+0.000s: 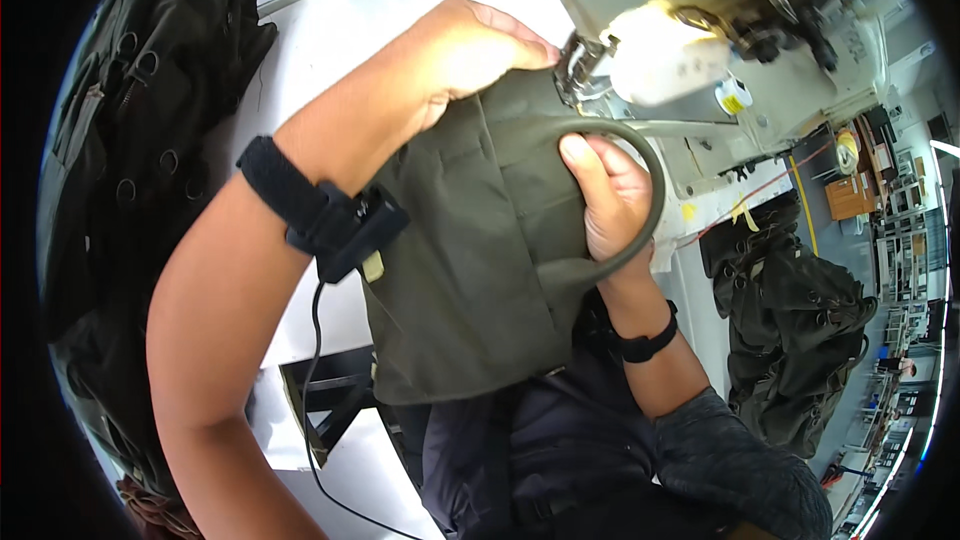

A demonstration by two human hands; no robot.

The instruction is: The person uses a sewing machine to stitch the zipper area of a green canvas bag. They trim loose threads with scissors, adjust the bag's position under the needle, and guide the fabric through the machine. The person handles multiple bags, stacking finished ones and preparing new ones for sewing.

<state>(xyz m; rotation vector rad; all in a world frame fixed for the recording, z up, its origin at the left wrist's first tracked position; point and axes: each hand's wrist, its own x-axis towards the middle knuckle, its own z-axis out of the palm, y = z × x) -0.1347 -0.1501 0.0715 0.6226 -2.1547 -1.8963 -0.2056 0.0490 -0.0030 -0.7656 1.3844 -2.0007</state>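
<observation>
An olive-green fabric piece (pixel 470 270) is seen in the middle of the frame, draped from the needle area of a sewing machine (pixel 720 30) at the upper right down over the edge of a white table (pixel 330 30) to the lap at the lower centre. Its top edge is tucked under the presser foot (pixel 578 65), just below a bright lamp (pixel 665 65) on the machine head.

The left hand (pixel 465 55) is laid on the upper part of the fabric, fingers curled and pressed down onto the cloth right beside the presser foot; nothing is pinched between them as far as can be seen. A black wrist strap (pixel 320 215) with a small box and a trailing cable is worn on that forearm.

The right hand (pixel 605 195) is pressed against the right edge of the fabric, with the thumb on top and the fingers folded around the cloth edge. A dark curved strap (pixel 650 190) is looped around this hand. A black band is worn on the right wrist.

Piles of dark olive garments are heaped at the left edge (pixel 130 120) and at the lower right (pixel 790 330) of the frame.
</observation>
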